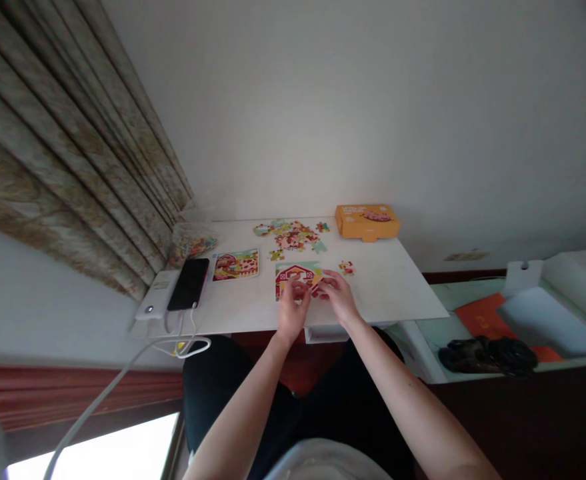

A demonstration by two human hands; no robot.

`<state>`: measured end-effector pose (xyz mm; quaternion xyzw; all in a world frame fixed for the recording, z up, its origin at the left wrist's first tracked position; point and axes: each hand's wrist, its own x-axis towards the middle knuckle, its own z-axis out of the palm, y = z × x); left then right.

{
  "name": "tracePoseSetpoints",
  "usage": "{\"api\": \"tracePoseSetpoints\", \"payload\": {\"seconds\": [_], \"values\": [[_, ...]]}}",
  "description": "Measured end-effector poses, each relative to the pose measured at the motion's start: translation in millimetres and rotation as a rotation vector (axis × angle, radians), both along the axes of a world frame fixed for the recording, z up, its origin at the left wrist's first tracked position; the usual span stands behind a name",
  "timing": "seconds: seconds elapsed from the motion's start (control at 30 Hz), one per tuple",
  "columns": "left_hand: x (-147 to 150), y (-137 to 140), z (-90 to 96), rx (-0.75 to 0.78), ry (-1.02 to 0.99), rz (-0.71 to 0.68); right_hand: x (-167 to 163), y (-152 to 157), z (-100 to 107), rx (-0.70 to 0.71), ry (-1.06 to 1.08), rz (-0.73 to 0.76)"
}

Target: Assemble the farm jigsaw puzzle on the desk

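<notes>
A partly joined jigsaw puzzle [283, 268] with a red barn lies near the table's front edge, some of it covered by my hands. My left hand [293, 310] rests over its lower left part, fingers curved and apart. A small puzzle piece [316, 285] is pinched in the fingertips of my right hand [340, 299], over the puzzle's right side. Two or so joined pieces [347, 268] lie just to the right. Behind the puzzle, a heap of loose puzzle pieces [293, 237] is spread out. The reference picture card [235, 265] lies to the left.
An orange puzzle box [367, 222] stands at the back right of the white table [393, 287]. On the left are a black phone [189, 285] with a cable, a white box [157, 295] and a clear bag [193, 243] of pieces. A curtain [73, 133] hangs beside the table.
</notes>
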<state>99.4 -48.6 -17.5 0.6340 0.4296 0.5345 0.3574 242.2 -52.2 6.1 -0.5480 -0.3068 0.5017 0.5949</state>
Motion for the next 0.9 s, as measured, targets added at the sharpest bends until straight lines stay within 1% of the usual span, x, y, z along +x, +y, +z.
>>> {"api": "tracePoseSetpoints", "payload": {"seconds": [0.07, 0.13, 0.2, 0.3, 0.37, 0.4, 0.47, 0.53, 0.6, 0.67, 0.8, 0.87, 0.9], "values": [[-3, 4, 2.6, -0.126, -0.059, 0.052, 2, 1, 1, 0.043, -0.04, 0.01], [-6, 12, 6.8, -0.201, -0.098, 0.093, 4, 4, 2, 0.099, -0.094, 0.048], [-10, 21, 11.6, -0.272, -0.154, 0.035, 6, 8, 1, 0.146, -0.124, 0.106], [-11, 29, 17.5, -0.427, -0.246, -0.138, 7, 13, -1, 0.186, -0.161, 0.161], [-9, 30, 19.8, -0.508, -0.32, -0.187, 5, 14, -4, 0.216, -0.218, 0.118], [-6, 29, 20.5, -0.529, -0.363, -0.178, 3, 13, -6, 0.232, -0.258, 0.079], [-1, 24, 20.8, -0.546, -0.47, -0.103, -1, 9, -8, 0.266, -0.375, -0.006], [6, 17, 20.0, -0.562, -0.584, -0.001, -7, 1, -9, 0.314, -0.539, -0.051], [12, 11, 18.7, -0.583, -0.671, 0.062, -12, -6, -10, 0.376, -0.694, -0.051], [17, 6, 17.1, -0.599, -0.713, 0.07, -15, -11, -10, 0.427, -0.779, -0.029], [22, 0, 12.8, -0.573, -0.704, 0.048, -15, -12, -13, 0.465, -0.853, -0.017], [19, 1, 10.1, -0.536, -0.633, 0.043, -10, -9, -15, 0.482, -0.897, -0.015], [14, 3, 8.7, -0.5, -0.565, 0.056, -7, -7, -16, 0.488, -0.92, -0.015]]}}
